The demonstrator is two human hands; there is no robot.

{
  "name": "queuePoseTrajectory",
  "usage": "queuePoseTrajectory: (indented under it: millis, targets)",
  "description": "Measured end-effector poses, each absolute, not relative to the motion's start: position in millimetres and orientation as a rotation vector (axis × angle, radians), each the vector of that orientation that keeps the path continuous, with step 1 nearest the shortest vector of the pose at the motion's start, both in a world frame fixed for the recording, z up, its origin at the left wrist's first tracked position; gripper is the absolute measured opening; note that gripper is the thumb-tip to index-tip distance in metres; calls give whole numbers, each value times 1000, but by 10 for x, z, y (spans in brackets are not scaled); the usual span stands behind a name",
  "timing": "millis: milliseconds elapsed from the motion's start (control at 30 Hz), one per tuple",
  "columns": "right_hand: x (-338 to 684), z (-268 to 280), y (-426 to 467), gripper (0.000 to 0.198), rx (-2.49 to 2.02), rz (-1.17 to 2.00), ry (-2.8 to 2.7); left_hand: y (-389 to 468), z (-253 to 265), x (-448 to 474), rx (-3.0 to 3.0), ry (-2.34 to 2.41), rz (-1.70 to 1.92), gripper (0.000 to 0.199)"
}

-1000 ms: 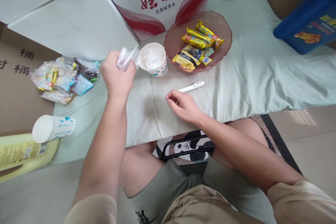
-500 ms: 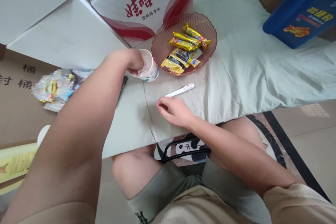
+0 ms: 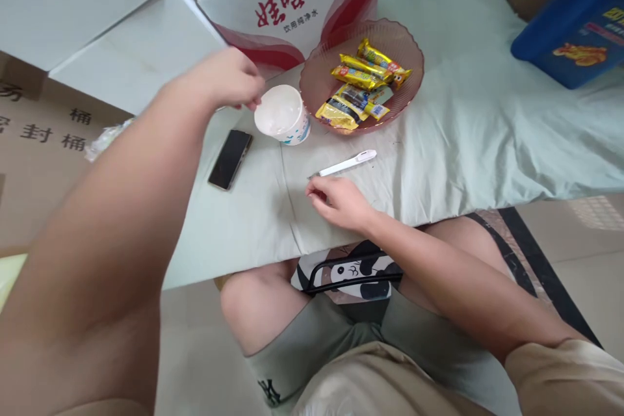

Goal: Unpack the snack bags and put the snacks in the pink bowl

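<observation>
My left hand (image 3: 236, 82) is at the left side of a white paper cup (image 3: 296, 130), its curled fingertips at the rim; whether they grip it or hold something small is hidden. The cup stands beside a pink ribbed bowl (image 3: 409, 94) with several yellow-wrapped snacks (image 3: 361, 78) in it. My right hand (image 3: 341, 201) rests on the cloth-covered table with its fingers loosely curled in, and I see nothing in them. Just beyond it lies a slim white pen-shaped tool (image 3: 346, 163).
A dark phone (image 3: 231, 159) lies left of the cup. Behind stand a white and red carton (image 3: 292, 13) and stacked white boxes (image 3: 131, 39). A blue container (image 3: 580, 32) stands at the right. Clear wrappers (image 3: 104, 141) show partly behind my left arm.
My left hand has come out of the cup to its left rim. The view has shifted left, uncovering more of the phone. My right hand stays by the white tool.
</observation>
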State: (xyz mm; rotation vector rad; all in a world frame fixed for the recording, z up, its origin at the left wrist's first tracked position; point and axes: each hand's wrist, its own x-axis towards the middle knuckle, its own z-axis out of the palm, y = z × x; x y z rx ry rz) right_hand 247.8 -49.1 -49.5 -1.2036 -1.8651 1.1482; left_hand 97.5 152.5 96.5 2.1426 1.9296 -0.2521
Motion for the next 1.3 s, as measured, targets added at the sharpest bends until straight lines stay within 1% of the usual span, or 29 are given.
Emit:
queuePoseTrajectory:
  millis: [67, 133, 233, 333, 367, 467, 600, 700, 767, 800, 833, 867, 967, 1000, 1200, 1300]
  targets:
    - [2478, -533, -514, 15, -1201, 1127, -1868, 1405, 1116, 632, 2160, 2106, 21, 22]
    - [2476, -565, -538, 14, -1201, 1109, -1865, 1255, 1175, 223, 2154, 2309, 134, 23]
    - [2459, -609, -577, 14, -1219, 1073, -1877, 1034, 1071, -444, 2053, 2560, 111, 18]
    - [2423, -647, -621, 15, -1272, 1007, -1932, 871, 785, -1065, 1890, 2618, 119, 8]
    - [2410, -657, -637, 15, -1296, 977, -1954, 832, 668, -1238, 1842, 2605, 148, 8]
    - [2382, -674, -678, 16, -1343, 889, -2011, 758, 325, -1603, 1777, 2538, 210, 22]
    - [2381, -665, -701, 16, -1368, 837, -2041, 758, 17, -1756, 1734, 2464, 240, 45]
    - [2384, -652, -704, 16, -1369, 816, -2069, 807, -54, -1732, 1673, 2461, 315, 63]
    - [2380, -651, -706, 16, -1369, 784, -2091, 845, -44, -1689, 1696, 2490, 317, 79]
    - [2376, -652, -707, 16, -1370, 766, -2101, 864, -30, -1663, 1723, 2514, 292, 85]
    - [2371, -654, -708, 16, -1369, 748, -2110, 884, -15, -1637, 1744, 2543, 251, 86]
    - [2367, -657, -709, 17, -1367, 731, -2117, 903, -1, -1612, 1754, 2572, 203, 82]
    - [2355, -667, -709, 19, -1359, 708, -2128, 947, 23, -1556, 1734, 2637, 111, 54]
    - [2352, -670, -708, 19, -1359, 707, -2127, 953, 28, -1547, 1741, 2649, 110, 48]
    - [2345, -689, -693, 21, -1387, 737, -2121, 847, 165, -1632, 1805, 2687, 226, 36]
    - [2351, -700, -689, 21, -1386, 776, -2105, 750, 292, -1710, 1818, 2657, 382, 30]
